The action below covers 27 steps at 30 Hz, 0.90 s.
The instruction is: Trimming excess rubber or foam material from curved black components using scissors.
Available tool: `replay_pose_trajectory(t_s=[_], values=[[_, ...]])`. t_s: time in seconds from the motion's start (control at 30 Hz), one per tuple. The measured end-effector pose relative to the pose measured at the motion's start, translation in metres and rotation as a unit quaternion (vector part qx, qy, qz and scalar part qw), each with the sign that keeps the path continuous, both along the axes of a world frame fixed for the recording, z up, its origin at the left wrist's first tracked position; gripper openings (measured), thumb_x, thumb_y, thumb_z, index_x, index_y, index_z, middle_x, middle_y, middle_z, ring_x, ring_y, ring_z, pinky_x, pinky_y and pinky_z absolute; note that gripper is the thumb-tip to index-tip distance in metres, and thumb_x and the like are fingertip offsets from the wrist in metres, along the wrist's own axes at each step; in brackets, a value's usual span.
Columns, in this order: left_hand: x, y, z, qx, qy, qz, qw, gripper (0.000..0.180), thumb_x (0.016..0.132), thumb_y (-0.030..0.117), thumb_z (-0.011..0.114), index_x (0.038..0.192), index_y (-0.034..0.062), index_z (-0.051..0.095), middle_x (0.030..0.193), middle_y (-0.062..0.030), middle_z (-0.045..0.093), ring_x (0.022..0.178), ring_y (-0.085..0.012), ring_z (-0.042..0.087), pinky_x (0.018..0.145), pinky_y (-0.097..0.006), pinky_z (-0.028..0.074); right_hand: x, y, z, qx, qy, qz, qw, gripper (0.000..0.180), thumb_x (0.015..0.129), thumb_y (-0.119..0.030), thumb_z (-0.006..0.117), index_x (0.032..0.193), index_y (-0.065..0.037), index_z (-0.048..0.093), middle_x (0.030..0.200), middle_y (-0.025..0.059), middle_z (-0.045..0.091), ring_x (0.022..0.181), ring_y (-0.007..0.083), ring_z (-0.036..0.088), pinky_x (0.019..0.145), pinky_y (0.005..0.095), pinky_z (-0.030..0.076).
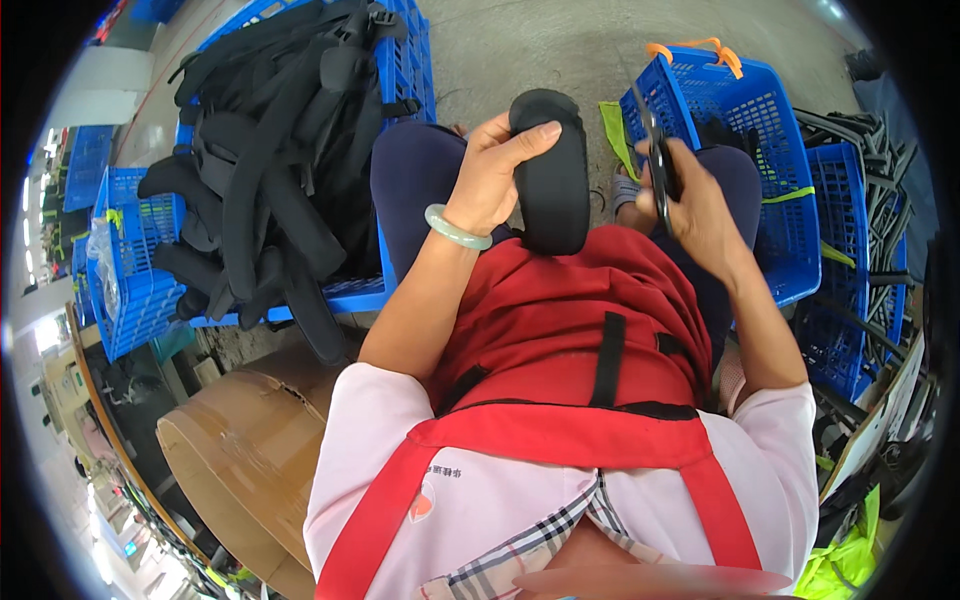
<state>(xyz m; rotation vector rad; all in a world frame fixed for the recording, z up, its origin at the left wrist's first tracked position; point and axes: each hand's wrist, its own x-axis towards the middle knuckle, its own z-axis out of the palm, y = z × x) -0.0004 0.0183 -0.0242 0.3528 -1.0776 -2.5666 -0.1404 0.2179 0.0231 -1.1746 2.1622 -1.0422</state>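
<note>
My left hand [490, 180] is closed on the upper end of a black padded strap piece [556, 195], thumb on top. The piece hangs upright in front of the red apron [580, 300], its rounded lower end at the apron's edge. To the right, apart from the pad, my right hand [700, 205] grips a pair of scissors [660, 165] by its black handles. The blades point up and away from me. Some of the fingers around the handles are hidden.
At the left, a blue crate [408, 60] is heaped with black padded straps [265, 190]. Another blue crate [795, 235] with dark pieces inside stands at the right, beside a crate of thin black strips [880, 180]. A cardboard box [235, 440] sits at lower left.
</note>
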Motion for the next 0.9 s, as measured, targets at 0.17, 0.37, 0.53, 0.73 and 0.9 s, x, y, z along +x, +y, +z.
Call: replay_pose_trajectory(t_s=[0.17, 0.37, 0.53, 0.73, 0.9], values=[[-0.007, 0.003, -0.003, 0.024, -0.006, 0.048, 0.999, 0.019, 0.088, 0.006, 0.066, 0.106, 0.0003, 0.066, 0.094, -0.0055, 0.069, 0.081, -0.0123, 0.066, 0.073, -0.026, 0.055, 0.030, 0.011, -0.006, 0.109, -0.036, -0.014, 0.993, 0.069, 0.067, -0.040, 0.085, 0.107, 0.001, 0.046, 0.080, 0.0099, 0.052, 0.069, 0.0195, 0.046, 0.068, 0.0319, 0.045], [-0.007, 0.007, 0.000, 0.032, 0.013, 0.048, 0.998, 0.019, 0.089, 0.006, 0.065, 0.106, -0.0009, 0.066, 0.095, -0.0058, 0.068, 0.082, -0.0123, 0.066, 0.073, -0.026, 0.054, 0.030, 0.000, -0.014, 0.113, 0.013, -0.002, 0.993, 0.065, 0.072, -0.045, 0.080, 0.102, 0.000, 0.044, 0.071, 0.0128, 0.051, 0.063, 0.0263, 0.048, 0.062, 0.0364, 0.044], [-0.007, 0.009, 0.000, 0.025, -0.001, 0.039, 0.999, 0.020, 0.089, 0.009, 0.066, 0.106, -0.0011, 0.065, 0.094, -0.0056, 0.068, 0.082, -0.0123, 0.065, 0.073, -0.026, 0.054, 0.027, -0.001, -0.016, 0.095, -0.024, 0.007, 0.995, 0.056, 0.079, -0.043, 0.075, 0.101, 0.001, 0.048, 0.065, 0.0120, 0.047, 0.057, 0.0249, 0.043, 0.056, 0.0352, 0.040], [-0.007, 0.007, -0.004, 0.036, -0.012, 0.023, 0.999, 0.020, 0.088, 0.010, 0.066, 0.105, -0.0009, 0.065, 0.093, -0.0057, 0.067, 0.081, -0.0125, 0.065, 0.073, -0.027, 0.054, 0.025, 0.004, -0.016, 0.077, -0.104, 0.002, 0.992, 0.045, 0.083, -0.036, 0.074, 0.096, 0.002, 0.053, 0.063, 0.0027, 0.042, 0.058, 0.0107, 0.038, 0.050, 0.0286, 0.032], [-0.005, 0.007, -0.003, 0.033, -0.011, 0.020, 0.999, 0.019, 0.088, 0.010, 0.066, 0.104, -0.0009, 0.065, 0.092, -0.0060, 0.068, 0.080, -0.0129, 0.065, 0.072, -0.027, 0.054, 0.020, 0.006, -0.012, 0.103, -0.144, -0.006, 0.984, 0.040, 0.083, -0.032, 0.074, 0.094, 0.001, 0.054, 0.064, 0.0018, 0.041, 0.060, 0.0095, 0.037, 0.051, 0.0278, 0.032]])
